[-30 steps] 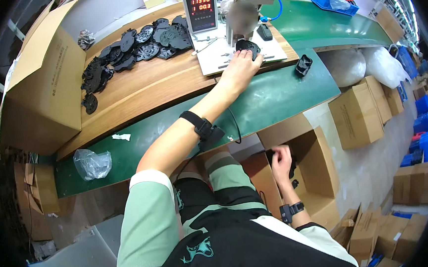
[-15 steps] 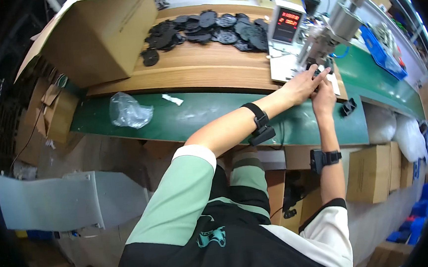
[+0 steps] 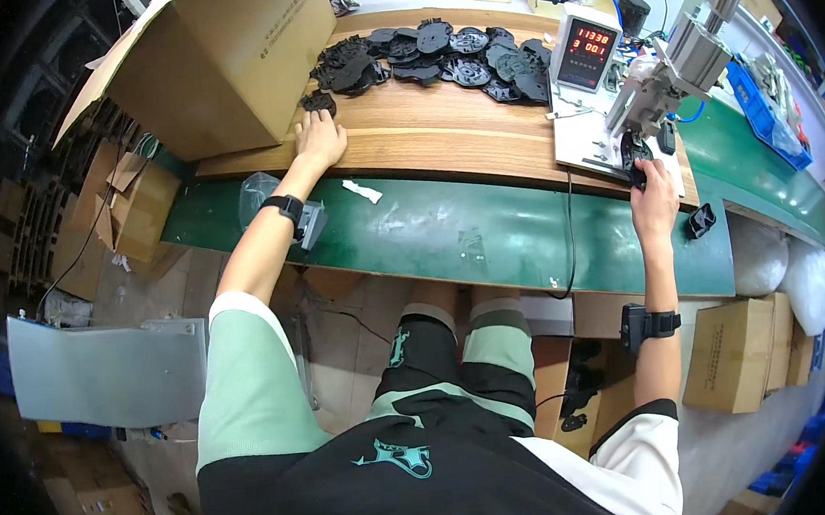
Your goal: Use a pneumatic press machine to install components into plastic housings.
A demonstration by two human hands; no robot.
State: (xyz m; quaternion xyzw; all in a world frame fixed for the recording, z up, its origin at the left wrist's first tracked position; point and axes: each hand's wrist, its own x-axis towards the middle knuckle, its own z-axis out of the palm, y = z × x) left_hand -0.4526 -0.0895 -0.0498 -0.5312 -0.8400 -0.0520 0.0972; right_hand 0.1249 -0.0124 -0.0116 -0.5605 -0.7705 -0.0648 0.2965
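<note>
My left hand [image 3: 321,139] lies on the wooden board beside the cardboard box, fingers stretched out. Its fingertips reach the near edge of a single round black plastic part [image 3: 318,102]. At the right, my right hand [image 3: 655,197] grips the near end of another black plastic part [image 3: 634,149], which sits under the head of a metal bench press [image 3: 655,97]. Fingers cover some of that part. Behind the board's middle spreads a pile of similar flat black parts [image 3: 436,53].
A large cardboard box [image 3: 218,75] stands left on the board [image 3: 462,144]. Next to the press is a counter box with a red display [image 3: 587,51]. A clear plastic bag [image 3: 257,194], white scrap [image 3: 362,191] and small black piece [image 3: 701,221] lie on the green table [image 3: 429,223].
My left hand has left the press and swung far left to the lone black part. My right hand stays at the press, where a black part now shows. The view has shifted slightly.
</note>
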